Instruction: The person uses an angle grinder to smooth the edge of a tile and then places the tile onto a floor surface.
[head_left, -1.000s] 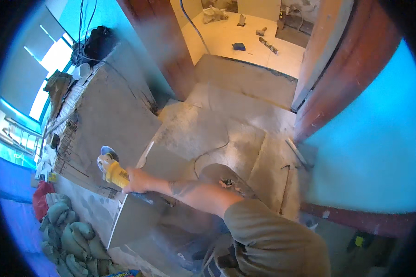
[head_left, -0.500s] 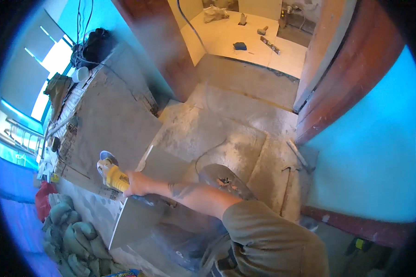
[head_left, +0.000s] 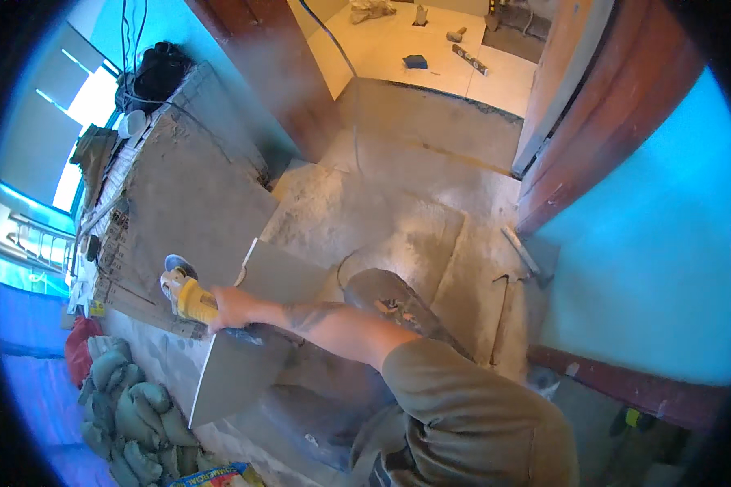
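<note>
My right hand (head_left: 231,308) is wrapped round the yellow body of an angle grinder (head_left: 193,300), with the arm stretched across to the left. The grinder's round disc (head_left: 179,265) points away from me, just left of a large grey tile (head_left: 240,365). That tile has a pale cut edge along its left side and lies partly under my forearm, beside my bent legs. One knee (head_left: 386,296) in torn, dusty trousers shows beyond the arm. My left hand does not show. Something bluish under the forearm is too hidden to name.
A stack of large grey slabs (head_left: 195,195) stands on the left. Crumpled green-grey cloth or bags (head_left: 130,398) lie near it. A hammer (head_left: 503,304) lies on the dusty floor to the right. Beyond the doorway, a spirit level (head_left: 469,59) rests on pale tiles. Dust hangs in the air.
The whole view has shifted slightly, so most things sit a little higher and further left. My right hand still grips the grinder, near the same tile edge.
</note>
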The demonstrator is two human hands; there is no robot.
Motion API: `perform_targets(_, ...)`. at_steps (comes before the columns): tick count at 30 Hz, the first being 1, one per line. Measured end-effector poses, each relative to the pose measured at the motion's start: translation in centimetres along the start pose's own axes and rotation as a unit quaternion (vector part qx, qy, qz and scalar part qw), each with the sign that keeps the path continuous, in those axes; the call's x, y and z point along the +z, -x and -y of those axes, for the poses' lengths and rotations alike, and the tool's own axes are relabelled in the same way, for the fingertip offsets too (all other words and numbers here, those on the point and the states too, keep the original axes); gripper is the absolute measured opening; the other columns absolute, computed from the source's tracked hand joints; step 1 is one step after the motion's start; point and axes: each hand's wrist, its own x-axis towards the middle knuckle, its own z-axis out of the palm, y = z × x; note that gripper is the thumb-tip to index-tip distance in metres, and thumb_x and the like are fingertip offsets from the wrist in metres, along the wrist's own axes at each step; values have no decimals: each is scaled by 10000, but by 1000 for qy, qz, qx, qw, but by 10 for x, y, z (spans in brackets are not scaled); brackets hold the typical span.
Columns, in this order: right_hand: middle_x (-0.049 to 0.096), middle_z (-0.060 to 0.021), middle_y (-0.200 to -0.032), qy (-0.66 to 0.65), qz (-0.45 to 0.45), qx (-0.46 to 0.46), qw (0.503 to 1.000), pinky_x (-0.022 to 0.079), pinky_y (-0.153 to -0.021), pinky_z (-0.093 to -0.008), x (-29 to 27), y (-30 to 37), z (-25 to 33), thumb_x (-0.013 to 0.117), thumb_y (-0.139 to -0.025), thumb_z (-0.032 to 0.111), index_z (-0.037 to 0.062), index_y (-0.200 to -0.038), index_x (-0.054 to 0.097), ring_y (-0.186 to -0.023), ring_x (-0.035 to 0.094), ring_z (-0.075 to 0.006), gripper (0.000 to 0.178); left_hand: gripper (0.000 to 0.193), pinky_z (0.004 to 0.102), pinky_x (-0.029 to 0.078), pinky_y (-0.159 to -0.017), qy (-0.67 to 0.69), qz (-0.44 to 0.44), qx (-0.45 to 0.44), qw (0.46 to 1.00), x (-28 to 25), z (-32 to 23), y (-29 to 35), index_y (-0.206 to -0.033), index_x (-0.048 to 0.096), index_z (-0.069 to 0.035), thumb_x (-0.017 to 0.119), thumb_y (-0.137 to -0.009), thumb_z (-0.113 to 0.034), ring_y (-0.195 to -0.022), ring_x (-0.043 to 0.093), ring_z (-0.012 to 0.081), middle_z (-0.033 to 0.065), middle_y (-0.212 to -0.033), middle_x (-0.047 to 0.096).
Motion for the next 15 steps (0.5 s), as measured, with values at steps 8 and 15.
perform_targets(8, 682, -246, -1030, 3, -17, -10, 1000, 529, -824, -438, 17, -8, -11, 880, -564, 420, -48, -1138, 574, -950, 673, -374, 801, 803, 468, 305, -1160, -84, 111, -41, 989, 6, 120, 60, -1477, 363, 34, 751, -806, -173, -1400, 375, 426, 271, -1529, 364)
perform_targets(15, 708, -183, -898, -4, 20, -35, 999, 535, -765, -407, 89, -18, -33, 866, -601, 403, -16, -1061, 643, -841, 690, -301, 661, 820, 483, 290, -1160, 100, -274, 95, 952, -73, 50, -100, -1480, 375, 4, 781, -814, -248, -1393, 370, 419, 254, -1497, 405)
